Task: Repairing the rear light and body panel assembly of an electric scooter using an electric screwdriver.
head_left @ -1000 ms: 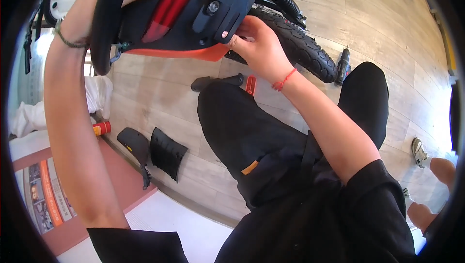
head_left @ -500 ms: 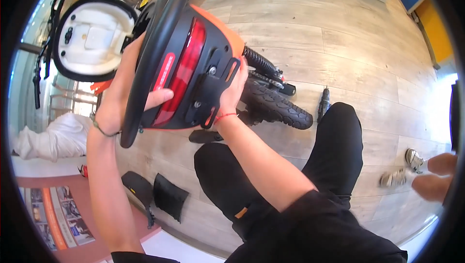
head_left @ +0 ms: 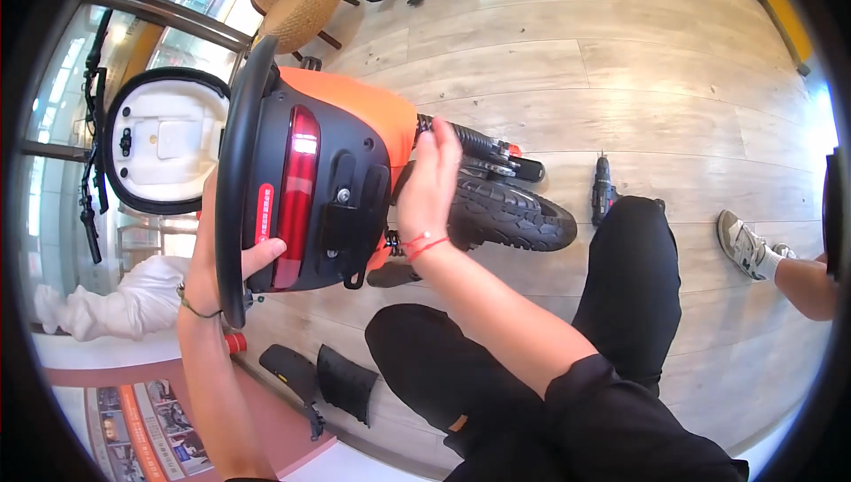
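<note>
Since the earlier head frame, the right hand (head_left: 427,194) has come out from behind the orange-and-black rear section (head_left: 341,158), fingers outstretched beside it, contact unclear. Left of the tyre (head_left: 519,218), the left hand (head_left: 204,265) holds that section by its black rail (head_left: 233,180), thumb at the red light (head_left: 298,189).

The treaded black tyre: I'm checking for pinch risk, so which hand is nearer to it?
Right. The right hand is just left of the black tyre in the picture; the left hand is farther left, at the curved black bar.
</note>
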`<action>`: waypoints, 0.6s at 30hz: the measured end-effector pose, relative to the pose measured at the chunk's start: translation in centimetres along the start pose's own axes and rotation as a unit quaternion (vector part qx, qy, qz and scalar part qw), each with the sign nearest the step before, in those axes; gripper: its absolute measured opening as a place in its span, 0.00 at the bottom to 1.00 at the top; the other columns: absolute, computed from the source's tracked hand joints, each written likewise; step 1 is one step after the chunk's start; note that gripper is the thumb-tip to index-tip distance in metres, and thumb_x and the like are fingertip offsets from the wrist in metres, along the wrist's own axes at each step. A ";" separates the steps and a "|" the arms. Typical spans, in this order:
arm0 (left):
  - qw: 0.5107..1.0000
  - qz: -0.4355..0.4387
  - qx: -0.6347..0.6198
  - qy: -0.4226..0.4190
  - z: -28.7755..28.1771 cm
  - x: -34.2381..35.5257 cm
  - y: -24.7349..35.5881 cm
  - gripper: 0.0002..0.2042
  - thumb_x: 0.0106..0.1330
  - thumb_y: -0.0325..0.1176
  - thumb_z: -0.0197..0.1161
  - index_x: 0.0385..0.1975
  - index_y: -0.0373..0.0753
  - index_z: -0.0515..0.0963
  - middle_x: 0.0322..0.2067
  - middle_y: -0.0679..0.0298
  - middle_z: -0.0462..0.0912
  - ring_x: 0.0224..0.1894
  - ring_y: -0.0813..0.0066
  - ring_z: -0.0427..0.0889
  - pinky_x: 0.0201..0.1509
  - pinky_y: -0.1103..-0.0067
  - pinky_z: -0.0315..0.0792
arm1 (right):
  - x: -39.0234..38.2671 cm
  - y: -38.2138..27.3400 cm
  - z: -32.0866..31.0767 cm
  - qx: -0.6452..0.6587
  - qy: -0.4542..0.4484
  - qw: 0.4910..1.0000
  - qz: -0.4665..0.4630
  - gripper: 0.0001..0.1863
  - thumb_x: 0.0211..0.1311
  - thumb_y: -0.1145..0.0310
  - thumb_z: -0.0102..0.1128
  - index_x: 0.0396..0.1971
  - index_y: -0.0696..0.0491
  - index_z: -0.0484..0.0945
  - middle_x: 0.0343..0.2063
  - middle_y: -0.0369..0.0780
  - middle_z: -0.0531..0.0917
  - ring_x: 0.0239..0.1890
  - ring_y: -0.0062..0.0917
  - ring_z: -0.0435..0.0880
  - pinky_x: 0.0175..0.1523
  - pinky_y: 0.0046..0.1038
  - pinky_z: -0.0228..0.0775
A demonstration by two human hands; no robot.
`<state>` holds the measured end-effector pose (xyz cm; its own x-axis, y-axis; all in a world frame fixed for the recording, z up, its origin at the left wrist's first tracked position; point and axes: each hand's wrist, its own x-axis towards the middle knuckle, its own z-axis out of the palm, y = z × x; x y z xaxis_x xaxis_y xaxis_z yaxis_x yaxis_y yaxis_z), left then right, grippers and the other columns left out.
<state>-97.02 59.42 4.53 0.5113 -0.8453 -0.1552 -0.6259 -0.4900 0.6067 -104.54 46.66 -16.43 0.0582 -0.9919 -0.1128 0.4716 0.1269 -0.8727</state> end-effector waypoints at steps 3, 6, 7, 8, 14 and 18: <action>1.000 -0.023 0.011 -0.008 0.0 0.1 0.1 0.47 0.49 0.34 0.73 0.70 0.33 0.56 0.63 0.56 0.65 0.65 0.64 0.64 0.71 0.69 0.57 | 2.0 -0.1 1.3 -0.034 -0.004 0.999 -0.022 0.24 0.75 0.60 0.42 0.58 0.65 0.68 0.60 0.55 0.70 0.64 0.46 0.66 0.70 0.40 0.54; 0.999 -0.041 0.022 -0.010 -0.2 0.1 0.2 0.47 0.48 0.33 0.74 0.70 0.33 0.55 0.63 0.56 0.64 0.66 0.63 0.63 0.71 0.69 0.56 | 2.1 0.3 2.9 -0.084 -0.086 0.992 -0.034 0.23 0.75 0.59 0.42 0.55 0.62 0.73 0.59 0.50 0.73 0.63 0.45 0.68 0.69 0.40 0.56; 0.999 -0.044 0.022 -0.011 -0.2 0.1 0.2 0.47 0.48 0.34 0.74 0.70 0.32 0.55 0.64 0.56 0.63 0.67 0.63 0.62 0.71 0.68 0.55 | 2.0 0.5 2.7 -0.110 -0.094 0.989 -0.043 0.22 0.74 0.59 0.43 0.55 0.61 0.73 0.59 0.49 0.73 0.63 0.45 0.68 0.69 0.40 0.56; 0.999 -0.041 0.023 -0.012 -0.4 0.1 0.2 0.48 0.48 0.34 0.74 0.70 0.32 0.55 0.65 0.55 0.63 0.67 0.62 0.61 0.72 0.68 0.54 | 2.0 0.7 2.6 -0.133 -0.093 0.986 -0.039 0.22 0.74 0.59 0.43 0.55 0.60 0.74 0.59 0.48 0.73 0.63 0.44 0.68 0.69 0.40 0.56; 0.999 0.004 0.026 -0.017 -0.5 0.4 0.1 0.49 0.49 0.40 0.74 0.70 0.31 0.54 0.66 0.52 0.61 0.69 0.59 0.60 0.72 0.67 0.53 | 7.8 -3.2 0.9 -0.093 -0.180 0.977 -0.070 0.22 0.74 0.58 0.46 0.53 0.63 0.73 0.50 0.54 0.78 0.55 0.46 0.74 0.62 0.38 0.64; 0.999 0.050 0.011 -0.010 -0.4 0.7 0.0 0.50 0.48 0.38 0.75 0.70 0.31 0.53 0.65 0.53 0.62 0.68 0.60 0.62 0.71 0.66 0.56 | 13.4 -9.0 1.7 0.016 -0.129 0.986 -0.108 0.24 0.75 0.55 0.44 0.53 0.62 0.73 0.47 0.52 0.78 0.53 0.42 0.75 0.61 0.34 0.64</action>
<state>-96.42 58.90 4.79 0.4333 -0.8945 -0.1101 -0.6864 -0.4066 0.6029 -106.50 32.24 -9.30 0.1727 -0.9642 0.2014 0.5254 -0.0827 -0.8469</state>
